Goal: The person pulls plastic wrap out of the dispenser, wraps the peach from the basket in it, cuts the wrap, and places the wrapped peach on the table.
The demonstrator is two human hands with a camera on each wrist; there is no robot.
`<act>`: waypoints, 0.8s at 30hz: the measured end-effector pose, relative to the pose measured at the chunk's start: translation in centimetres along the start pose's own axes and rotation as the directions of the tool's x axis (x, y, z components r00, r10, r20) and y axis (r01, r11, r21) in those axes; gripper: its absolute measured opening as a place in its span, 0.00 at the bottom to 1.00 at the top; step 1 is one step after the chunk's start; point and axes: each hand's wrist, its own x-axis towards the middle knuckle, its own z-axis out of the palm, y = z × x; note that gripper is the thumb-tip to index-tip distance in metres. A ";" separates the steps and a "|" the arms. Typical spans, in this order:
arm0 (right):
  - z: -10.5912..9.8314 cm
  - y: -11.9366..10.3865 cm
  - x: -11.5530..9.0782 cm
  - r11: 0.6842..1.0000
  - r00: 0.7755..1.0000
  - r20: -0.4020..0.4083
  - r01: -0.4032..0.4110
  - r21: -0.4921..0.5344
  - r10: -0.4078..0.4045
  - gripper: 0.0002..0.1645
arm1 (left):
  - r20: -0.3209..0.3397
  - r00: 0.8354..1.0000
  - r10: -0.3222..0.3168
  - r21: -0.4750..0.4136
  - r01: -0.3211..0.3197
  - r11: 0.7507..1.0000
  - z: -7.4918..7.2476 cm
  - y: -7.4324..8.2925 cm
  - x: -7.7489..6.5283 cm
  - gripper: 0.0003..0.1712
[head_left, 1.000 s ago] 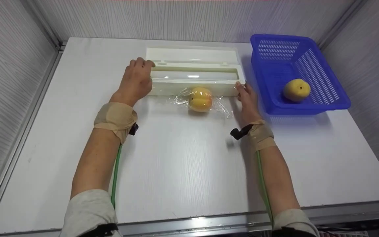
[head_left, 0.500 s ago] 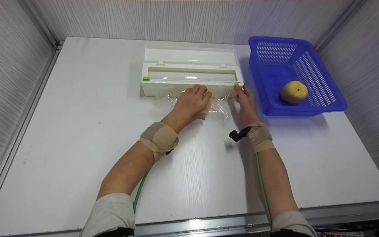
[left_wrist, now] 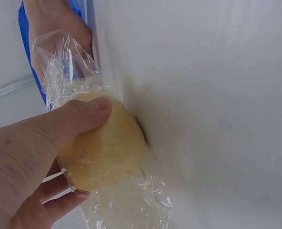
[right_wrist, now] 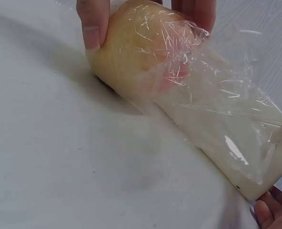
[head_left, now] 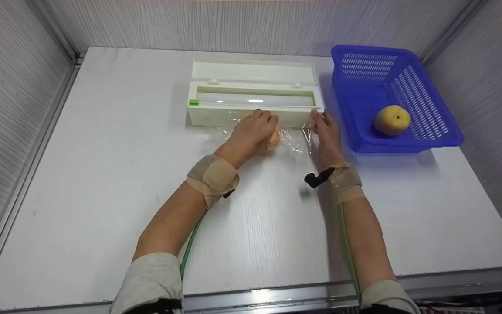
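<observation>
A yellow peach [left_wrist: 115, 152] wrapped in clear cling film [right_wrist: 226, 124] sits in front of the white cling film dispenser [head_left: 211, 117]. My left hand [head_left: 251, 133] grips the peach from above, thumb on the near side and fingers round the far side; in the head view it hides most of the fruit. Loose film spreads out on both sides of the peach. With thumb and fingers, my right hand [head_left: 327, 135] holds the dispenser's right end. The dispenser's lid [head_left: 253, 72] is tipped back, showing the film roll [head_left: 233, 99] inside. A green slider [head_left: 194, 102] is at the left end.
A blue plastic basket [head_left: 408, 143] stands to the right, near my right hand. Another yellow fruit [head_left: 392, 120] lies in it. Pale wood-grain panels [head_left: 146, 26] enclose the white table [head_left: 103, 131] at the back and sides.
My left hand has left the dispenser's left end, moved right and towards me, and taken hold of the wrapped peach. The green slider has come into sight. My right hand stays put.
</observation>
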 end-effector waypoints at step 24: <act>-0.6 -0.6 -1.8 0.999 0.995 0.093 0.032 -0.030 -0.029 0.38 | 0.525 0.841 -0.132 -0.314 0.335 0.888 -4.3 -0.9 1.5 0.21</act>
